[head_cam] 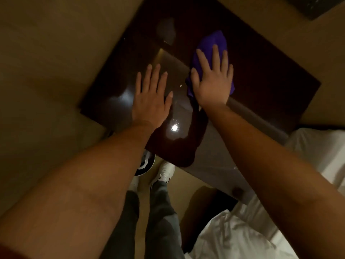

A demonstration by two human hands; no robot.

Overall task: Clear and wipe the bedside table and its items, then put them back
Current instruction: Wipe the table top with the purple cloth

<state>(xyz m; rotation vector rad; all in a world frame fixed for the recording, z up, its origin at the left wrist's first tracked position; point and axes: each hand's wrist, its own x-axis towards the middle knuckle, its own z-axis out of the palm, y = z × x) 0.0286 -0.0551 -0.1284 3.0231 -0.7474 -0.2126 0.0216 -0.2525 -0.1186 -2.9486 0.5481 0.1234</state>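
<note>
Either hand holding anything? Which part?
Nothing gripped. Right hand presses flat on the crumpled purple cloth, covering its near part; left hand lies flat on the dark glossy wooden table.

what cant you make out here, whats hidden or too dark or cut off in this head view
Head view only:
- Middle of the purple cloth: covered by the right hand pressed flat on it.
- Table top: the far right part is too dark to tell whether anything lies there.
- Round object by the white shoe: mostly hidden under the table's near edge and the left hand's forearm.
- Dark item at the top right: cut off by the frame edge.
</note>
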